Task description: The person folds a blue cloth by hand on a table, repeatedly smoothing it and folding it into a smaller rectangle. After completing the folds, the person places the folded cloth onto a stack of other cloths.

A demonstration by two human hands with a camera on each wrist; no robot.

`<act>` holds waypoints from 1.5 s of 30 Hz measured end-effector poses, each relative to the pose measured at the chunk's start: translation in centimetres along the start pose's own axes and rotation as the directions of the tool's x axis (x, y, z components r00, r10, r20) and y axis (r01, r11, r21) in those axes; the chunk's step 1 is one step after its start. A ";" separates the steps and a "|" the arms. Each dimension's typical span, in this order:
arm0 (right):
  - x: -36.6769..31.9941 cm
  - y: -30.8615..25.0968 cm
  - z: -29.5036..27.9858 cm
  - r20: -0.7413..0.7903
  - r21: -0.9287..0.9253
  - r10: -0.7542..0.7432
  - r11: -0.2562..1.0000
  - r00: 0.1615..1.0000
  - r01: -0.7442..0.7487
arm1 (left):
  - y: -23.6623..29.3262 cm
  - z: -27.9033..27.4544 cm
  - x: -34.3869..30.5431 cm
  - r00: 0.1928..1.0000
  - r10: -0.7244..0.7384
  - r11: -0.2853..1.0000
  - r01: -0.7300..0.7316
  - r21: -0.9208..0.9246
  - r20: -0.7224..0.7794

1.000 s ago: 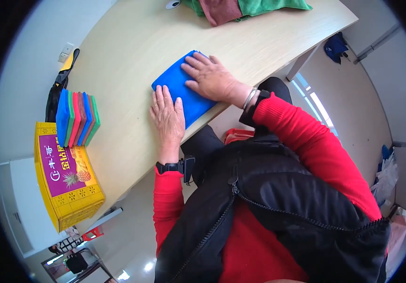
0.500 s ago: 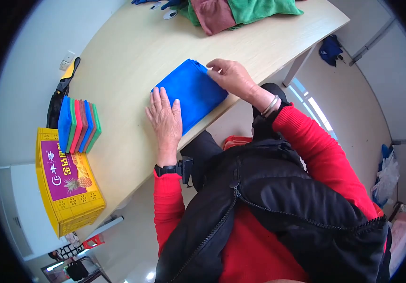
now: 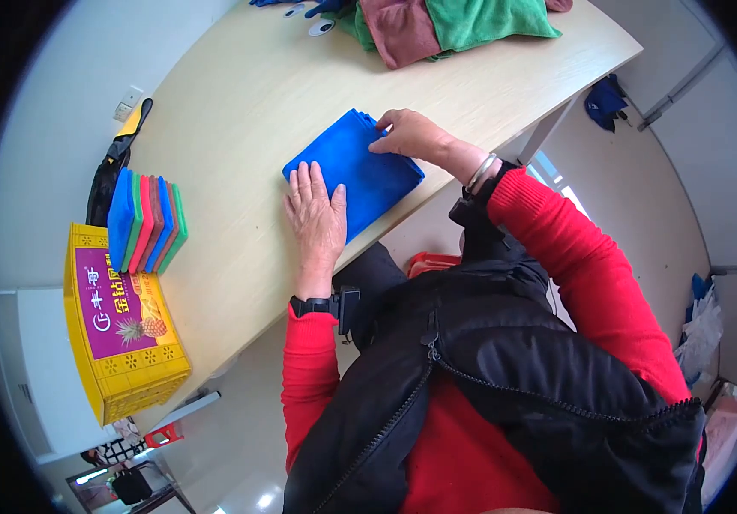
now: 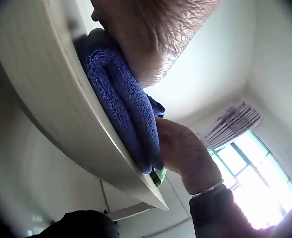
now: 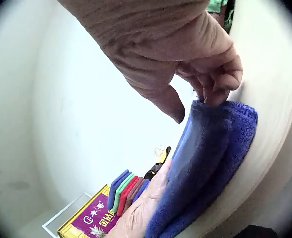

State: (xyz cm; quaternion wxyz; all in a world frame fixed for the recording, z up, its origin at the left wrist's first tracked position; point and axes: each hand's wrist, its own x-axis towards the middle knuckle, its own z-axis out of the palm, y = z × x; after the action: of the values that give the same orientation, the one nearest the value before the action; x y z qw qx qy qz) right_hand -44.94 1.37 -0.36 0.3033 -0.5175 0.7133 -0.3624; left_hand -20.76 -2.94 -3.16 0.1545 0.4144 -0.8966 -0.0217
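Note:
A folded blue towel (image 3: 356, 171) lies near the table's front edge in the head view; its thick, fuzzy layers show from the side in the left wrist view. My left hand (image 3: 315, 216) rests flat on its left part with straight fingers. At the towel's far right edge, my right hand (image 3: 416, 137) has its fingers curled at the layered edge, with the thumb over the top face. The right wrist view shows those fingers (image 5: 219, 87) right at the open fold of the towel (image 5: 200, 163), their tips partly hidden by it.
Upright folded cloths (image 3: 150, 224) in several colours stand at the left beside a yellow box (image 3: 128, 377) with a pineapple picture. A pile of green and brown cloths (image 3: 480, 24) lies at the back of the table (image 3: 240, 154). A black and yellow item (image 3: 111, 171) lies along the wall.
My right hand has gone from lying flat on the towel to its far right edge, its fingers now curled there. The left hand has stayed flat on the towel.

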 end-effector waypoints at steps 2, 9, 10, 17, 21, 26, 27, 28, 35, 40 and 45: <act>0.2 -0.4 0.2 0.027 0.028 0.030 0.999 0.999 -0.031 | -0.1 -0.1 -0.1 1.000 0.007 1.000 -0.007 -0.017 0.001; -0.3 -1.5 1.6 -0.114 -0.113 -0.019 0.994 0.993 0.005 | 0.1 -0.2 -0.1 1.000 0.015 1.000 -0.015 -0.021 -0.010; -0.7 -1.6 1.9 -0.201 -0.158 -0.077 0.986 0.977 0.045 | 0.1 -0.3 -0.1 1.000 0.013 1.000 -0.013 -0.016 -0.011; -0.8 -1.1 3.0 -0.297 -0.338 -0.178 0.939 0.938 0.071 | 0.5 -0.4 -0.1 0.998 0.040 0.998 -0.038 0.050 -0.041; -1.4 -2.2 2.4 -0.275 -0.421 -0.207 0.904 0.939 0.076 | 0.6 -0.5 -0.2 0.999 0.037 0.997 -0.035 0.073 -0.030; -2.8 -5.4 3.9 -0.071 -0.600 -0.505 0.710 0.860 0.368 | 0.6 -0.2 -0.1 1.000 0.010 0.993 -0.009 0.115 -0.007; -2.6 -5.3 4.6 -0.076 -0.600 -0.504 0.712 0.860 0.365 | 0.5 -0.1 -0.1 1.000 0.015 0.993 -0.014 0.117 -0.006; -2.2 -4.6 5.9 -0.074 -0.597 -0.531 0.701 0.844 0.389 | 0.4 0.0 0.0 1.000 0.017 0.994 -0.016 0.104 -0.007; 0.0 -1.7 7.7 -0.008 -0.623 -0.533 0.664 0.846 0.413 | -0.4 -0.2 0.3 1.000 0.021 0.999 -0.021 0.046 -0.004; -0.3 -2.0 7.4 0.003 -0.628 -0.524 0.662 0.852 0.409 | -2.0 -0.7 1.7 0.999 -0.031 0.998 0.032 -0.051 0.017; -0.4 -1.9 7.7 0.016 -0.633 -0.501 0.665 0.865 0.397 | -2.3 -0.3 2.1 0.989 -0.073 0.997 0.074 -0.004 0.128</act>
State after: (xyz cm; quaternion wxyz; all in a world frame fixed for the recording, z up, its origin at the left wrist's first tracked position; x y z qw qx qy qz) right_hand -37.64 -0.19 -2.95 -0.0398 -0.7167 0.6630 -0.2126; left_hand -20.27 -6.00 -2.66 0.0977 0.4442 -0.8887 -0.0579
